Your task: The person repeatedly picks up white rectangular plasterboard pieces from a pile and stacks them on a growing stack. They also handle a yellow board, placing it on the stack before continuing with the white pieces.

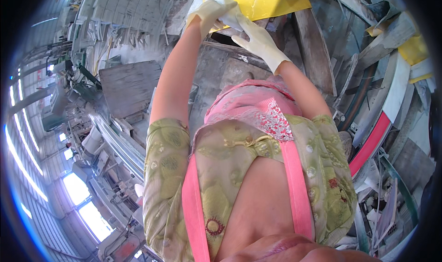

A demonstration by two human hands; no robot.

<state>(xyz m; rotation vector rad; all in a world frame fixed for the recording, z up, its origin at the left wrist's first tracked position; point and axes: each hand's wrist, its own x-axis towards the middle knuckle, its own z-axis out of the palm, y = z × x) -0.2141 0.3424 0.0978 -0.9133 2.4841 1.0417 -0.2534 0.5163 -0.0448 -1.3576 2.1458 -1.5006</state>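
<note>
Both of my hands wear pale cream rubber gloves and meet at the top of the view. The fingers of my left hand point(209, 14) curl closed at a whitish, crumpled piece point(231, 18) between the hands; I cannot tell whether it is a cloth or loose glove material. My right hand point(260, 41) reaches up to the same piece, its thumb standing apart and its fingers stretched out, their tips partly hidden. Just beyond the hands lies a yellow sheet or sack point(262, 1) with white dust on it.
A worn wooden board point(129, 88) leans at the left, near stacked grey slabs point(122, 8). On the right stand an upright plank point(314, 50), a curved rail with a pink-red band point(370, 142) and more yellow material point(414, 50). Dusty machinery fills the left side.
</note>
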